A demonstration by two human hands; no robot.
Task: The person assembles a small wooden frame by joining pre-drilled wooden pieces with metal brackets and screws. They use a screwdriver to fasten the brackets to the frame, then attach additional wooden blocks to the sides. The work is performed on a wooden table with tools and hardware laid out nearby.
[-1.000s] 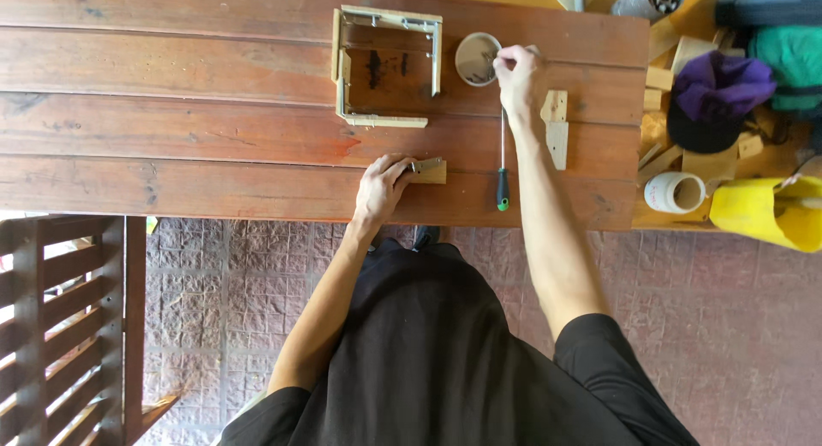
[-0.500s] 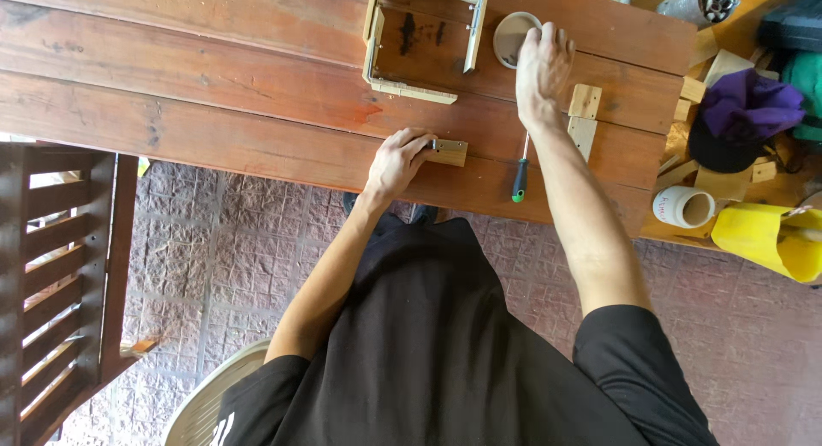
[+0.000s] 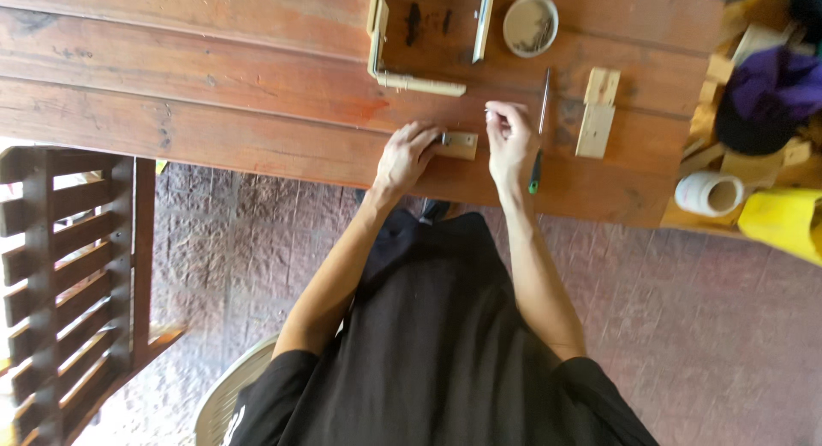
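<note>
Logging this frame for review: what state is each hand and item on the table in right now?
Left hand: resting on the small wood block, holding it down.
Right hand: raised, fingers pinched on something too small to tell.
Small wood block: flat on the table.
Screwdriver: lying flat, not held.
Wooden frame: lying flat, one side open.
Round dish: upright, small bits inside.
Tape roll: on its side.

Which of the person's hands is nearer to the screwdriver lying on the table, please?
Right. The right hand sits just beside the screwdriver, on its left; the left hand rests farther off, on the small wooden block.
</note>
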